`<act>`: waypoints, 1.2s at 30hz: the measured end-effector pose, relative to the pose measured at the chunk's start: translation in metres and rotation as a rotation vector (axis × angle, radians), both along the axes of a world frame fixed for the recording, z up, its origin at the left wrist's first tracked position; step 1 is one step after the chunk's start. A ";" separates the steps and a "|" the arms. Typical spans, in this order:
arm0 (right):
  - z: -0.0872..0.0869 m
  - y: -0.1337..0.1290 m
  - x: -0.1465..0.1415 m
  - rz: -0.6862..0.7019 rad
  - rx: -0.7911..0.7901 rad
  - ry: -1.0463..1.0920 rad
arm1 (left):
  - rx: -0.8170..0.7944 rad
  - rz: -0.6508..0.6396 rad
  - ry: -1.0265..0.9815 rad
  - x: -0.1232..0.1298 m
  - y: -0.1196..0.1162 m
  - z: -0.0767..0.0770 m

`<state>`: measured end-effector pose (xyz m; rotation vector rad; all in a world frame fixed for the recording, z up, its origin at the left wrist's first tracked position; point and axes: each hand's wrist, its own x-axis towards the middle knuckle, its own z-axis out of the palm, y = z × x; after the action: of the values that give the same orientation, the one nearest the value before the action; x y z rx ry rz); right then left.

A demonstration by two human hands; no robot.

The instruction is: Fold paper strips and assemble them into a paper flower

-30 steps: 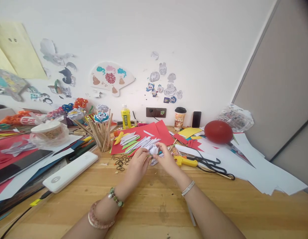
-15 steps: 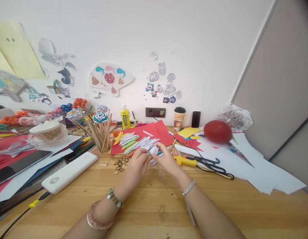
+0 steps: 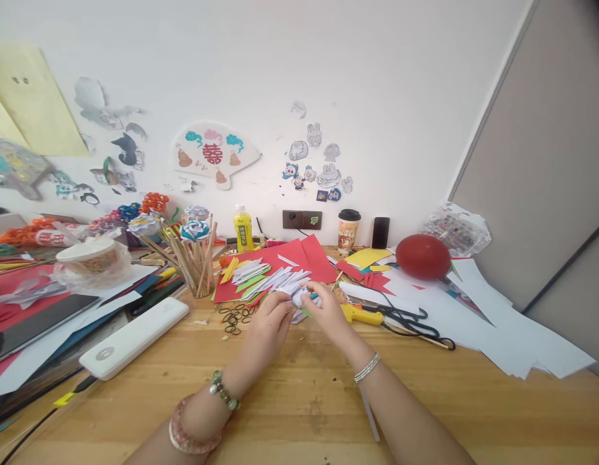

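A small white folded-paper flower [image 3: 299, 296] sits between my fingertips in the middle of the table. My left hand [image 3: 270, 321] is closed, pinching low on it, where a thin stem seems to show. From the other side my right hand [image 3: 327, 314] closes thumb and fingers on the petals; a bit of green shows below the thumb. Just behind lie white folded paper pieces [image 3: 282, 281] on red sheets [image 3: 306, 255]. Several dark elastic rings [image 3: 235, 318] are scattered left of my left hand. Beside my right hand lies a yellow glue gun [image 3: 364, 315], partly hidden.
Sticks and paper flowers stand in a holder [image 3: 202, 278]. A white power bank [image 3: 134, 337] lies at left. Along the wall stand a yellow bottle [image 3: 242, 229], a lidded cup [image 3: 348, 232] and a phone [image 3: 380, 232]. A red balloon [image 3: 423, 256] rests on white paper [image 3: 454, 329].
My right fingers have shifted slightly over the paper flower, and more green shows below my right thumb. Both hands stay in nearly the same place.
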<state>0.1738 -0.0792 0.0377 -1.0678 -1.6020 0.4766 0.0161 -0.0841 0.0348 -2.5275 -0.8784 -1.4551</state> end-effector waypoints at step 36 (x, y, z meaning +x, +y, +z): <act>0.004 -0.008 -0.014 0.072 0.062 -0.031 | 0.080 0.227 0.089 0.001 -0.002 0.007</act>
<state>0.1601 -0.0876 0.0416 -0.9784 -1.6762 0.4576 0.0175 -0.0861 0.0417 -2.3267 -1.0304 -1.2736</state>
